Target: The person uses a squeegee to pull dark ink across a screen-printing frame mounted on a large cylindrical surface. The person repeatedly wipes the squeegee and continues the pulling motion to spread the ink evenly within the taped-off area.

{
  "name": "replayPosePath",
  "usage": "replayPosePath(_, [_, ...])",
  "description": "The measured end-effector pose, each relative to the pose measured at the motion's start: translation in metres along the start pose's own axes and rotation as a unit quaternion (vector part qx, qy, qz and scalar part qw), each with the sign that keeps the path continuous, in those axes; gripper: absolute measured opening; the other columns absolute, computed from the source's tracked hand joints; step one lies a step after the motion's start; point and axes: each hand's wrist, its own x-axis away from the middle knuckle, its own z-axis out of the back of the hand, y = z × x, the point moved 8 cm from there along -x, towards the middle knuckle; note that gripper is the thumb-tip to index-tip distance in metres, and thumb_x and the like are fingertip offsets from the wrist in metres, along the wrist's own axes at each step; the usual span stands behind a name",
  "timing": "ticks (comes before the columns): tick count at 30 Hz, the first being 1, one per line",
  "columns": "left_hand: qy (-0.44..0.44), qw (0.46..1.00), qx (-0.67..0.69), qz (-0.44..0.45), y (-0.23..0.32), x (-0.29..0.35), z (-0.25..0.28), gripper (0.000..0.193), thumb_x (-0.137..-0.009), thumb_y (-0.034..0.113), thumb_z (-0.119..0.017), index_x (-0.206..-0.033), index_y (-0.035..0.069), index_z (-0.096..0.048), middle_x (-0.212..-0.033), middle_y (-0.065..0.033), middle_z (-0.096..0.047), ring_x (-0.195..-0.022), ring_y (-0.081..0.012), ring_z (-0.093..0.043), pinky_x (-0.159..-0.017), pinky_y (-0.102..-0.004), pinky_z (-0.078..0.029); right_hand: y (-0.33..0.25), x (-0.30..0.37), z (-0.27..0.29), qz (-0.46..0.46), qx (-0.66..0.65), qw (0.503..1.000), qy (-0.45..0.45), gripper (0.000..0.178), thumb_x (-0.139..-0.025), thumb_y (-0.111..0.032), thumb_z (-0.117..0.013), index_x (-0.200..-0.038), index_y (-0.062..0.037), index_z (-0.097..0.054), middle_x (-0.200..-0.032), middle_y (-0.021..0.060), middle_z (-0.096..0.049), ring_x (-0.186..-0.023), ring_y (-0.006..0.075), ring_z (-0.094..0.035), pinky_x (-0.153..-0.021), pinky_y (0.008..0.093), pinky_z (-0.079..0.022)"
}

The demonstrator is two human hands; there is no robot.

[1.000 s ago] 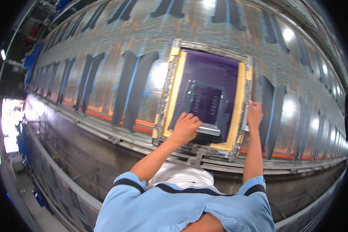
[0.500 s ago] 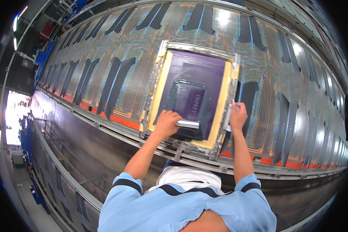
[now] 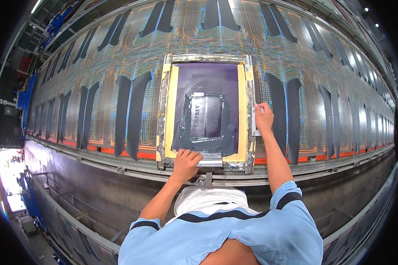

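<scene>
A screen-printing frame (image 3: 250,88) with a purple mesh and yellow tape borders lies over the long table in front of me. Dark ink (image 3: 203,145) rings the lighter window in the mesh, where lettering and a pair of pieces underneath show through. My left hand (image 3: 187,165) is closed on a squeegee (image 3: 210,159), a flat pale blade resting at the frame's near edge. At the frame's right side, my right hand (image 3: 264,118) grips a metal handle plate (image 3: 254,121) with fingers closed.
Pairs of dark fabric pieces (image 3: 292,119) lie in two rows along the printing table (image 3: 163,57), which bears coloured guide lines. Some pieces to the right carry faint lettering. A metal rail (image 3: 119,169) runs along the near edge, and another table (image 3: 70,212) stands lower left.
The squeegee has moved toward me, from the lower mesh to the frame's near edge. The tilted frame now sits square to the table, further left along it. Both hands keep their grips.
</scene>
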Motion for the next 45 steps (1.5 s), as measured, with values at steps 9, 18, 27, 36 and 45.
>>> replayPosePath(9, [0.022,0.999,-0.028,-0.016,-0.087,-0.139,0.003,0.031,-0.065,0.007,-0.08,-0.094,0.014,-0.072,-0.093,-0.0025,-0.071,-0.088,-0.0236,-0.065,-0.083,-0.0413,-0.042,-0.07,-0.021,-0.012,0.177,0.092,0.972,-0.124,0.03,-0.092,-0.036,-0.073,-0.1,-0.0066,-0.07,-0.109,0.0132,-0.074,-0.106,0.0382,-0.067,-0.092,0.0469,-0.051])
replayPosePath(18, [-0.085,0.996,0.008,-0.004,-0.133,-0.233,0.007,0.019,-0.07,0.019,-0.085,-0.086,0.013,-0.077,-0.08,-0.0055,-0.071,-0.08,-0.0291,-0.066,-0.078,-0.0423,-0.04,-0.188,-0.018,-0.118,0.305,0.141,0.871,-0.357,0.03,-0.082,-0.033,-0.081,-0.097,-0.0081,-0.073,-0.091,0.0131,-0.072,-0.096,0.0324,-0.066,-0.089,0.0438,-0.048])
replayPosePath(27, [-0.062,0.995,0.079,0.022,-0.065,-0.086,-0.009,0.033,-0.057,0.005,-0.082,-0.087,0.014,-0.073,-0.084,-0.0023,-0.069,-0.081,-0.025,-0.064,-0.078,-0.0411,-0.041,-0.157,0.128,-0.085,0.358,0.123,0.848,-0.37,0.024,-0.067,-0.015,-0.08,-0.085,-0.0082,-0.066,-0.079,0.011,-0.068,-0.09,0.0313,-0.065,-0.088,0.0441,-0.046])
replayPosePath(36, [-0.015,1.0,0.017,-0.006,-0.12,-0.204,0.008,0.021,-0.066,0.013,-0.085,-0.084,0.013,-0.074,-0.081,-0.0061,-0.072,-0.082,-0.0282,-0.068,-0.078,-0.0428,-0.039,-0.17,0.003,-0.132,0.371,0.146,0.853,-0.338,0.021,-0.073,-0.021,-0.08,-0.086,-0.011,-0.068,-0.078,0.0133,-0.067,-0.082,0.035,-0.064,-0.081,0.0461,-0.046])
replayPosePath(45, [-0.047,0.997,0.05,0.025,-0.147,-0.229,-0.011,0.022,-0.067,0.02,-0.088,-0.086,0.014,-0.076,-0.077,-0.0092,-0.072,-0.076,-0.0314,-0.068,-0.079,-0.0431,-0.044,-0.162,-0.018,-0.157,0.311,0.144,0.867,-0.363,0.019,-0.075,-0.019,-0.08,-0.086,-0.0078,-0.069,-0.081,0.0159,-0.072,-0.083,0.0393,-0.067,-0.082,0.0509,-0.05])
